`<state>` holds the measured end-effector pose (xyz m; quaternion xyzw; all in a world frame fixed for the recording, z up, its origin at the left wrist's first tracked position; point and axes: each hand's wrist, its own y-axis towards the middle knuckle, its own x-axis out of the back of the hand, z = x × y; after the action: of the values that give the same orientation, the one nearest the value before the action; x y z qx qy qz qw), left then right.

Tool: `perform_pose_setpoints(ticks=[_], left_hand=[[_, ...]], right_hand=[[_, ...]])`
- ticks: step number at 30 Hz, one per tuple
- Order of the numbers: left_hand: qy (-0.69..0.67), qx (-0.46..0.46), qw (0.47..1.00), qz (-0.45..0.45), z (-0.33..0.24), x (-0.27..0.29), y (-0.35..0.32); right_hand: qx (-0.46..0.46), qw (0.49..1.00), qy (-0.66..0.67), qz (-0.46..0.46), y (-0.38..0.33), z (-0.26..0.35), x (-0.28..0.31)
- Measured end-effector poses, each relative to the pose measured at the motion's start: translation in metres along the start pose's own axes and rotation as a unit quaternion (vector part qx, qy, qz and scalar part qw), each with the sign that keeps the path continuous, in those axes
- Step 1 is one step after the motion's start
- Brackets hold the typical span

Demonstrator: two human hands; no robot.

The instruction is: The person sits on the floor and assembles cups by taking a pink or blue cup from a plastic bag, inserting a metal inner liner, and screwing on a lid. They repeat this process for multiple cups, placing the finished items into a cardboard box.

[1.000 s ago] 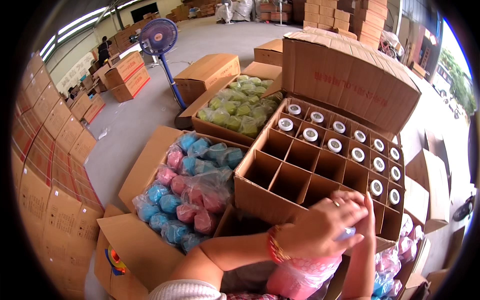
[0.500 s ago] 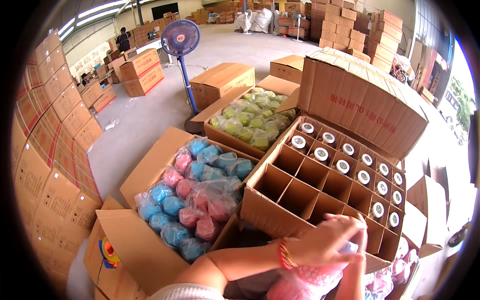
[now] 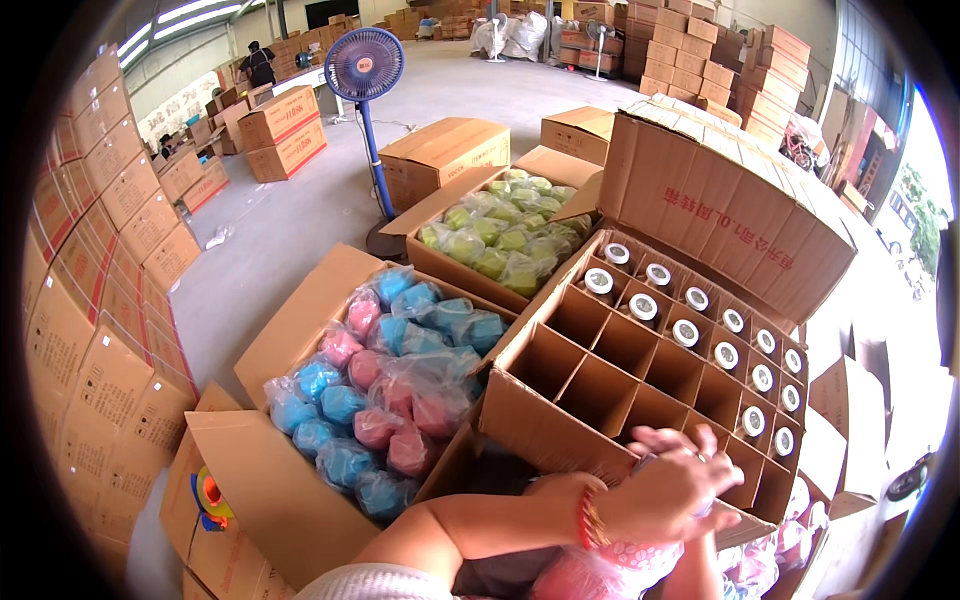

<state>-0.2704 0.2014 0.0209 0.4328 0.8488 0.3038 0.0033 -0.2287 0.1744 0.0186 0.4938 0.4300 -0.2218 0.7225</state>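
My left hand [image 3: 655, 490], with a red and gold bracelet at the wrist, curls over the top of a pink, white-patterned item [image 3: 635, 558] in clear plastic. A pale purplish part shows under its palm. From the lower edge my right hand [image 3: 712, 522] comes up against the item's right side, its fingers mostly hidden behind the left. Both are just in front of the divided carton [image 3: 560, 440], whose far and right cells hold white-lidded jars [image 3: 685, 332]. Its nearer cells look empty. Left of it, an open carton [image 3: 290, 310] holds blue and pink bagged items [image 3: 400, 385].
Green bagged items [image 3: 510, 235] fill a carton behind. A blue stand fan [image 3: 365, 65] rises beyond. Stacked cartons [image 3: 95, 400] line the left side. More pink bagged items [image 3: 760, 565] lie low at right. Another person [image 3: 258, 65] stands far back left.
My left hand has turned a little on the pink item, its fingers now more spread and bent. The right forearm has shifted slightly left and down. The view has tilted slightly.
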Motion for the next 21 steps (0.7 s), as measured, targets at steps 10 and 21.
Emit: perform_pose_setpoints(ticks=[10,21], left_hand=[[-0.343,0.112,0.931,-0.053,0.048,0.029,-0.050],[-0.344,-0.017,0.938,0.039,0.040,0.027,-0.027]], right_hand=[[-0.451,0.663,-0.574,0.166,0.069,0.130,0.035],[-0.537,0.692,-0.465,0.130,0.065,0.115,0.035]])
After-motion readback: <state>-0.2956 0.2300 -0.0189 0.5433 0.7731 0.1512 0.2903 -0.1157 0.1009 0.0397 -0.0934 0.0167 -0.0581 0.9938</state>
